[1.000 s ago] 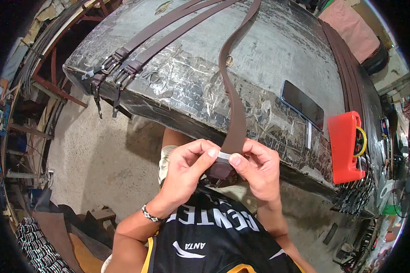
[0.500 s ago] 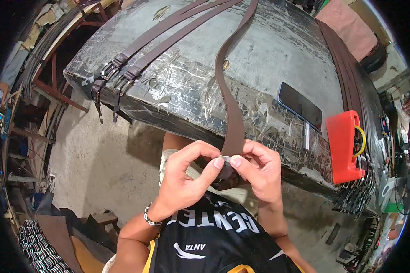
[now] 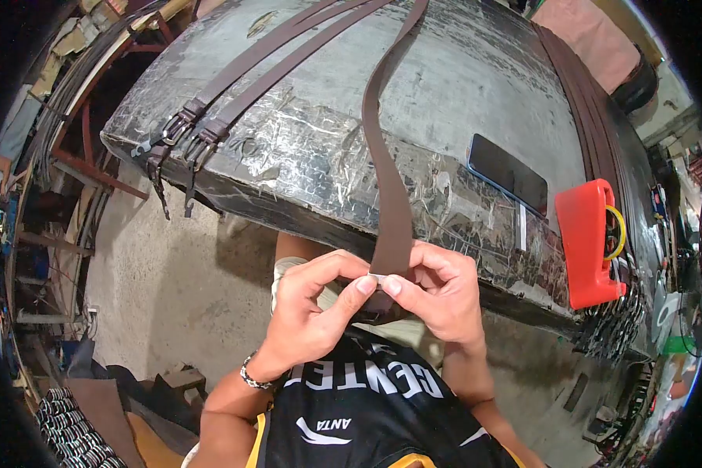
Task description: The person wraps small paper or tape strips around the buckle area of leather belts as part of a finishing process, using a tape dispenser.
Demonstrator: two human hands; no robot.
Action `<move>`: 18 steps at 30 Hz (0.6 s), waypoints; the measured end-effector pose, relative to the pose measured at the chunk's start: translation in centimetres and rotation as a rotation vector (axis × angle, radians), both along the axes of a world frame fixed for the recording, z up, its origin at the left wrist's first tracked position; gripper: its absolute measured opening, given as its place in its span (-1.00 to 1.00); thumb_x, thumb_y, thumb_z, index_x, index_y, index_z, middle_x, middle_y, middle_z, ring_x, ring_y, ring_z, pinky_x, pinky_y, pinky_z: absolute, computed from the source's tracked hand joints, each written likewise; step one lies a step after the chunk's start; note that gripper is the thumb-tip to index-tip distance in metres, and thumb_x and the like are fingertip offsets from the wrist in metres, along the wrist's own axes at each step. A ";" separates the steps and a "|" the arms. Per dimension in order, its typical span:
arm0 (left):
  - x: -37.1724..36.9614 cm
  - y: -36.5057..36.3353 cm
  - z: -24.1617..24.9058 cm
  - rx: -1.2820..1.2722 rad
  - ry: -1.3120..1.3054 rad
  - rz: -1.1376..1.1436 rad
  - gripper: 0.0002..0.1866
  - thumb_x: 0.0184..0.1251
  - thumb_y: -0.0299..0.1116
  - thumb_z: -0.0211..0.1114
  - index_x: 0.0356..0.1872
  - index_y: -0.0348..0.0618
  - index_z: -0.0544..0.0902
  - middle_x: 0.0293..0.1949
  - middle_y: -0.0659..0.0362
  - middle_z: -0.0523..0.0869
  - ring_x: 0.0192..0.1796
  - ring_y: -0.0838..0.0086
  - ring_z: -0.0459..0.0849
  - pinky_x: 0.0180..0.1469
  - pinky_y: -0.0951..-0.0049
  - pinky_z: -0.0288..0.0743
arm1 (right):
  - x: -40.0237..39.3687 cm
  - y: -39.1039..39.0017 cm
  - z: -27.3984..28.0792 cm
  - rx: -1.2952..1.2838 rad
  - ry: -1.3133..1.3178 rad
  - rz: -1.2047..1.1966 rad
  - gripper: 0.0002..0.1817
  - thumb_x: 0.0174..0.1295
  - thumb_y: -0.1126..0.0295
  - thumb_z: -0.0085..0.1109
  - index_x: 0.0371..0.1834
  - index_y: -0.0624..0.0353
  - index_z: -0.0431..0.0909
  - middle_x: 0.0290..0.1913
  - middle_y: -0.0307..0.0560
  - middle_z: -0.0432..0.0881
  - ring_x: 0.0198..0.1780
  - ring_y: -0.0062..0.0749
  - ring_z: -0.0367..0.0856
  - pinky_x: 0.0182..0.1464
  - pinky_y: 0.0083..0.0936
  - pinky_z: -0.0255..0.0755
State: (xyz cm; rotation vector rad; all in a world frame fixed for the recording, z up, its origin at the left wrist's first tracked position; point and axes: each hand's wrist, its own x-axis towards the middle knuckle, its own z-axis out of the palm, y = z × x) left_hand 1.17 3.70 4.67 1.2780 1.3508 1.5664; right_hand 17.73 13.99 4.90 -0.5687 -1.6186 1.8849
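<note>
A long dark brown belt strap [image 3: 390, 179] runs down across the table and over its front edge to my hands. My left hand [image 3: 316, 300] pinches the left side of the strap's near end, thumb on top. On the right side, my right hand [image 3: 437, 292] grips the same end between thumb and curled fingers. Between the two thumbs shows a small pale strip [image 3: 378, 277]; its details are too small to tell. Below the thumbs, a dark part at the strap's end is mostly hidden.
The worn table [image 3: 460, 78] carries two buckled belts [image 3: 234, 101] at left, a phone [image 3: 508, 173], a red tape dispenser [image 3: 585, 246] and a stack of straps [image 3: 581, 101] at right. Several buckles [image 3: 74, 429] lie at lower left.
Both hands stay on the strap's end, their thumb tips slightly lower and further left. The table and its objects have shifted slightly left in view.
</note>
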 end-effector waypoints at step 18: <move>-0.5 -0.3 -0.3 -0.092 -0.131 -0.037 -0.90 0.36 -0.53 0.35 -0.29 -0.40 0.71 -0.32 0.09 0.78 -0.26 0.50 0.71 -0.16 0.49 0.54 | 0.7 1.0 -0.2 -0.180 -0.090 0.123 -0.90 0.28 0.53 0.37 -0.20 0.29 0.65 -0.27 -0.33 0.61 -0.28 -0.78 0.50 -0.28 -0.72 0.39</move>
